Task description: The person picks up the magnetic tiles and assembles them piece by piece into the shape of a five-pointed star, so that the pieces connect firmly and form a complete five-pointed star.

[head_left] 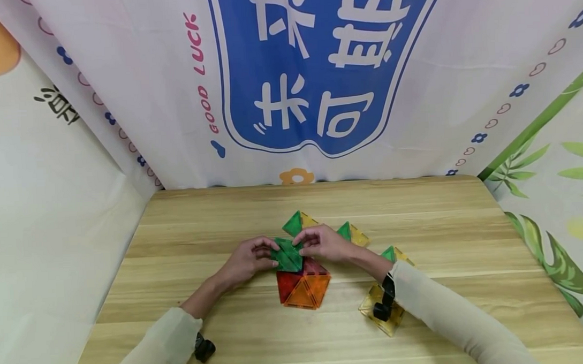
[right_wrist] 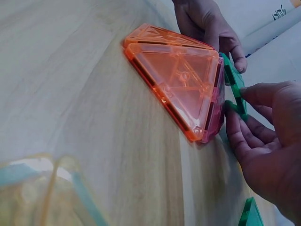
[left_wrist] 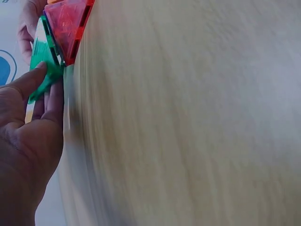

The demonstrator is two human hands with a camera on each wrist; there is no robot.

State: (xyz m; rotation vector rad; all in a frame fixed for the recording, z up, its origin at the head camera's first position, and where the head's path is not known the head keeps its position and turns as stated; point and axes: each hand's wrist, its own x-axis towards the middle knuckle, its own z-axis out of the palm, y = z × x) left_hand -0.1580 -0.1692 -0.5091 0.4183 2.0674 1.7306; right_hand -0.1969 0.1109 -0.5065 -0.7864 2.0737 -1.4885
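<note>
- Gripping the green translucent plastic triangle tiles (head_left: 288,255) from both sides, a person's left hand (head_left: 248,260) and right hand (head_left: 324,243) meet at the middle of the pale wooden counter (head_left: 187,244); each hand's fingers pinch the green tiles' outer edges, thumbs on top.
- The green tiles sit at the far side of a flat cluster, touching the red translucent triangle tile (head_left: 288,285) and the orange translucent triangle tiles (head_left: 309,293) that lie nearer the person.
- The right wrist view shows the orange tiles flat on the counter, with the green edge raised a little at their far corner; whether it is tilted or only lifted is hard to tell.
- Spare green-and-yellow tile pairs (head_left: 298,223) lie just beyond the hands, with more near the right sleeve and a yellow translucent square tile (head_left: 373,306) under the right wrist.
- Risk, as a judgement: if the hands squeeze unevenly or tip the green tiles too far, the join with the red tile could break and the flat cluster slide out of line.
- The right forearm rests over the yellow square and could drag it.
</note>
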